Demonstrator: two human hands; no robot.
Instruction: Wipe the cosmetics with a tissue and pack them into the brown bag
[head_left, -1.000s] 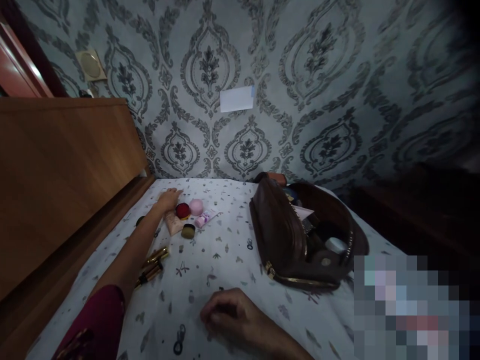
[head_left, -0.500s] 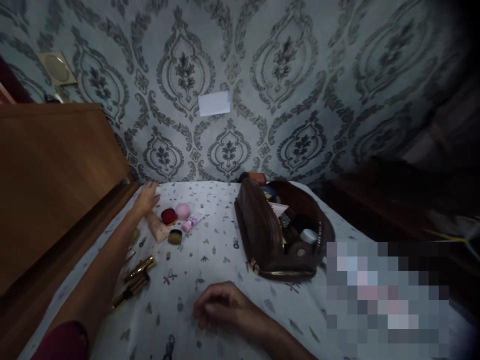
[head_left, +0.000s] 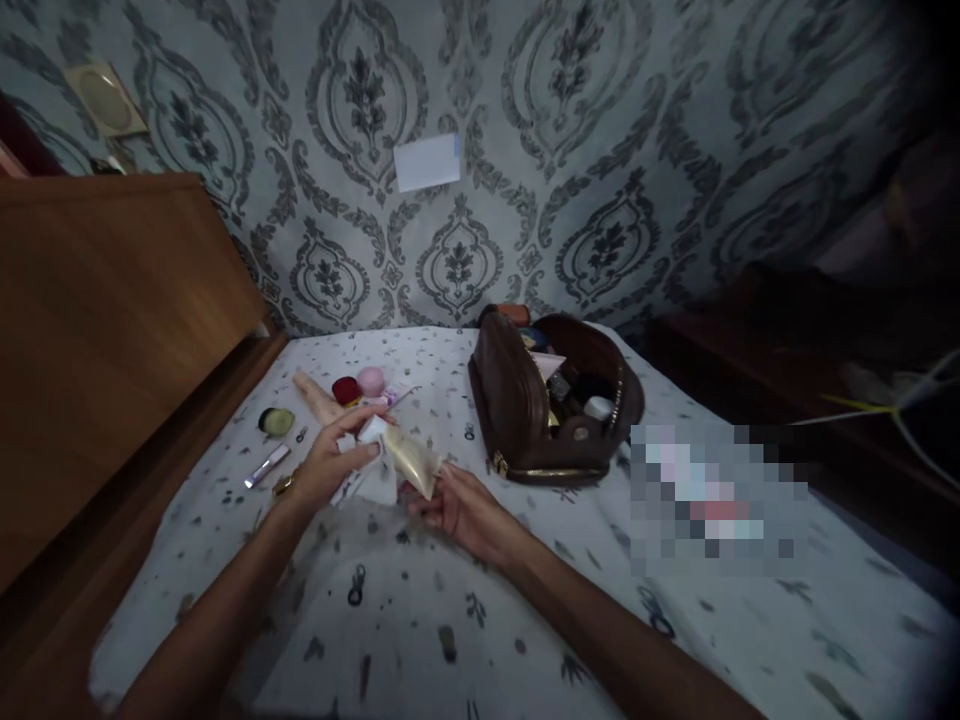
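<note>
My left hand (head_left: 334,465) is closed on a crumpled white wipe or cloth (head_left: 377,478), left of centre. Against the wipe lies a yellowish, tapered bottle or tube (head_left: 411,460), its lower right end between the fingers of my right hand (head_left: 461,508). Behind my left hand are a beige tube (head_left: 316,397), a dark red round container (head_left: 346,390), a pink round one (head_left: 370,381) and a partly covered pink-and-white tube (head_left: 397,396). A greenish jar (head_left: 276,422) and a slim pale tube (head_left: 267,467) lie to the left, with a gold item (head_left: 283,486) beside my left wrist.
An open brown bag (head_left: 514,400) with cosmetics inside stands right of centre on the patterned white sheet (head_left: 405,620). Behind it, an orange-brown item (head_left: 510,314) sits near the wall. A wooden panel (head_left: 112,350) borders the left side. The lower right is pixelated.
My left hand has come back from the far left and now holds the wipe. My right hand has moved up and forward to grip the yellowish item. The view has shifted.
</note>
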